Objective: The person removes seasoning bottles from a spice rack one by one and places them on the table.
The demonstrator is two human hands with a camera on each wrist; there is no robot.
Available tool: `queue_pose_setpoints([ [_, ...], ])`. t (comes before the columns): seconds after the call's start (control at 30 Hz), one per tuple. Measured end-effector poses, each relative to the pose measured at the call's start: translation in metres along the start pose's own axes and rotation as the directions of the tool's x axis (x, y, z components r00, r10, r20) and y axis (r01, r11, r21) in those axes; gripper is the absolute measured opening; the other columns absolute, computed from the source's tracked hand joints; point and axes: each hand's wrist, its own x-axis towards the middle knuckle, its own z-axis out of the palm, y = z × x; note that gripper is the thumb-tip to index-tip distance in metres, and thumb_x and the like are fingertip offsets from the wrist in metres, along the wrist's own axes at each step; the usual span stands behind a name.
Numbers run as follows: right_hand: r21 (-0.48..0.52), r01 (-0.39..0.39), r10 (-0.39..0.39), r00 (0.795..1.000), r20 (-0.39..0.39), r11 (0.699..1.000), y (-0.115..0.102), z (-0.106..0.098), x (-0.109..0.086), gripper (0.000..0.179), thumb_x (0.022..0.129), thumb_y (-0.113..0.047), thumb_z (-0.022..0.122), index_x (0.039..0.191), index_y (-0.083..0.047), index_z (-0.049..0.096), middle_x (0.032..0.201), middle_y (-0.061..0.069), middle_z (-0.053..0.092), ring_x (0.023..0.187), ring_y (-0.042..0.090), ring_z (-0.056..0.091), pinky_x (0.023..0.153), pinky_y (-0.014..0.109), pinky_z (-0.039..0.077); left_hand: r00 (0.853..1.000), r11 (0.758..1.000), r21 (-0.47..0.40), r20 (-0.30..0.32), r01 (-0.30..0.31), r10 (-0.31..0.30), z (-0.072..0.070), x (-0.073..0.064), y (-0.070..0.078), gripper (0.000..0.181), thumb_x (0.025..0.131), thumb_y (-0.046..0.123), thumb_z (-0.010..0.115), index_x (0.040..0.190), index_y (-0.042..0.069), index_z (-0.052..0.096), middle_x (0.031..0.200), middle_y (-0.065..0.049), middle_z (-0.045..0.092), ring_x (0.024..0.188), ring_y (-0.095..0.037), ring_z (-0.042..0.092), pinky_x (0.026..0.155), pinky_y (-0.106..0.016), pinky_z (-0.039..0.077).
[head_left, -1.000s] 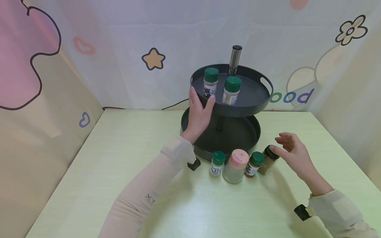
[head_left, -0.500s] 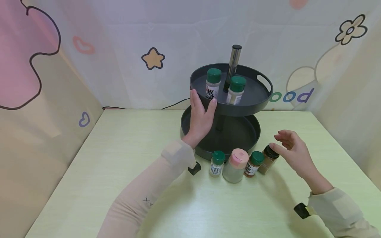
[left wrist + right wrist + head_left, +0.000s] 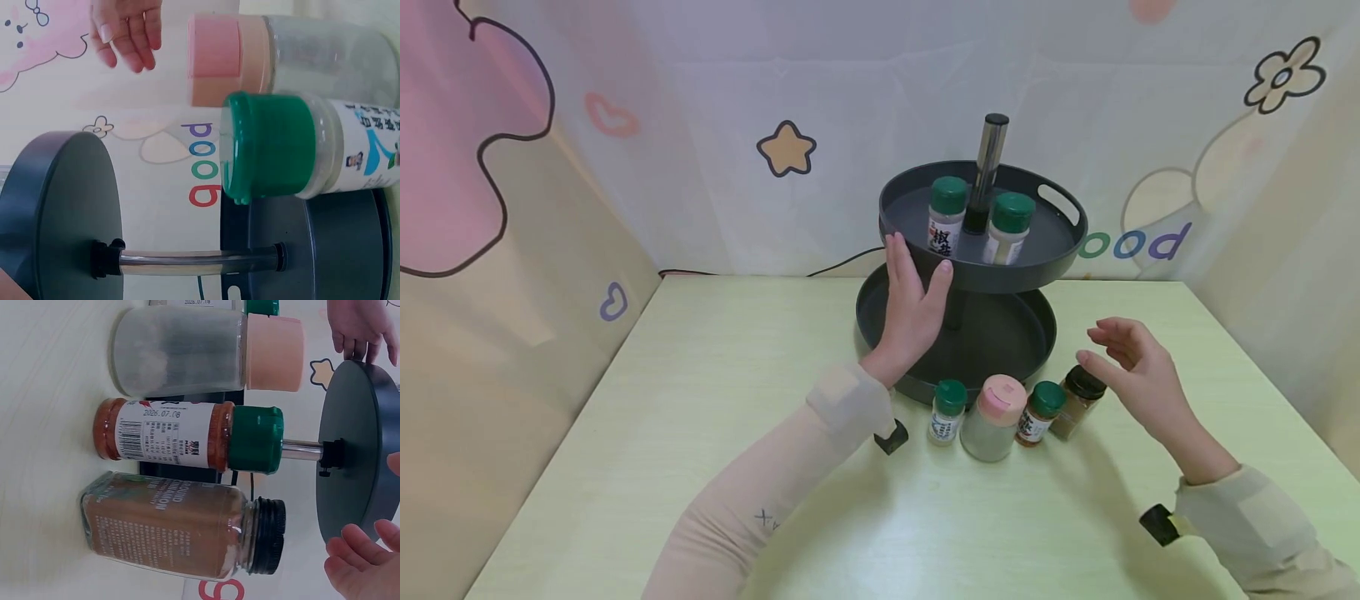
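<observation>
My left hand (image 3: 910, 312) rests straight fingers on the front-left rim of the upper tray of a black two-tier turntable rack (image 3: 1037, 275). Two green-capped spice bottles stand on that tray: a left one (image 3: 946, 217) and a right one (image 3: 1011, 229). Loosely bent and holding nothing, my right hand (image 3: 1138, 375) hovers just over a black-capped ground cinnamon jar (image 3: 169, 528). Left of this jar stand a green-capped bottle of red spice (image 3: 169, 434), a pink-lidded clear jar (image 3: 988, 425) and a green-capped white-labelled bottle (image 3: 300, 147), in a row before the rack.
The rack's lower tray (image 3: 880, 292) sits on the pale table (image 3: 737, 350); its metal post (image 3: 991, 158) rises through the upper tray. A patterned cloth (image 3: 700, 167) hangs behind, and a thin black cable (image 3: 846, 261) runs along the table's back edge.
The upper tray has turned, carrying both bottles and its handle slot rightward along the front and back along the right side. My left hand slid slightly right and down; my right hand rose slightly.
</observation>
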Motion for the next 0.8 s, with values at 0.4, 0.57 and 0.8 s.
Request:
queue_pose_setpoints([
  [0.4, 0.044, 0.117, -0.114, 0.991, -0.071, 0.992, -0.014, -0.011, 0.003, 0.035, 0.084, -0.015, 0.058, 0.114, -0.002, 0.045, 0.100, -0.020, 0.049, 0.094, -0.010, 0.046, 0.080, -0.002, 0.035, 0.999, 0.999, -0.019, -0.037, -0.036, 0.036, -0.003, 0.000, 0.003, 0.073, 0.090, 0.040, 0.038, 0.143, 0.013, -0.005, 0.150, -0.001, -0.010, 0.138, -0.016, -0.004, 0.111, -0.043, 0.007],
  [0.57, 0.058, 0.181, -0.174, 0.979, -0.110, 0.982, -0.029, -0.018, 0.009, 0.032, 0.083, -0.009, 0.058, 0.113, -0.002, 0.047, 0.101, -0.019, 0.051, 0.095, -0.009, 0.048, 0.081, 0.000, 0.036, 0.996, 0.998, -0.042, -0.078, -0.037, 0.033, -0.009, 0.016, 0.002, 0.069, 0.092, 0.038, 0.035, 0.142, 0.009, -0.003, 0.150, -0.002, -0.007, 0.138, -0.015, -0.005, 0.112, -0.039, 0.007],
  [0.8, 0.033, 0.239, -0.233, 0.965, -0.124, 0.971, -0.056, -0.023, 0.021, 0.037, 0.082, -0.008, 0.059, 0.115, 0.002, 0.047, 0.101, -0.023, 0.051, 0.098, -0.008, 0.048, 0.085, 0.002, 0.036, 0.997, 0.999, -0.024, -0.070, 0.022, -0.023, -0.013, 0.033, -0.002, 0.067, 0.093, 0.041, 0.032, 0.143, 0.013, -0.002, 0.150, 0.000, -0.005, 0.138, -0.014, -0.003, 0.111, -0.036, 0.009],
])
